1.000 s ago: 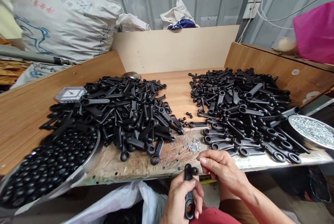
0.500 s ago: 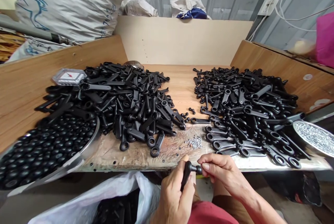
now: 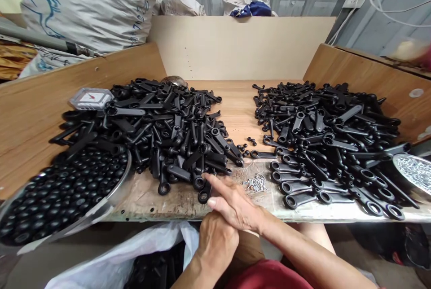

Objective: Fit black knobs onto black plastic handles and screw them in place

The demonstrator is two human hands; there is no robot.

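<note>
A: Step?
B: Reach: right hand (image 3: 235, 206) open, fingers extended, tips at a handle (image 3: 203, 196) on the near edge of the left pile (image 3: 168, 136).
A: And left hand (image 3: 215, 244)?
B: Low, below the table (image 3: 232, 109) edge; can't tell its grip. Next likely calls for a pinch on that handle.

The left hand (image 3: 215, 242) sits below the near table edge, its fingers covered by the right hand (image 3: 235, 203) lying across it, so whether it holds anything cannot be told. The pan of black caps (image 3: 114, 197) runs off the left edge and the metal dish (image 3: 399, 159) off the right. A blurred pale shape (image 3: 409, 49) at the far right cannot be made out.
</note>
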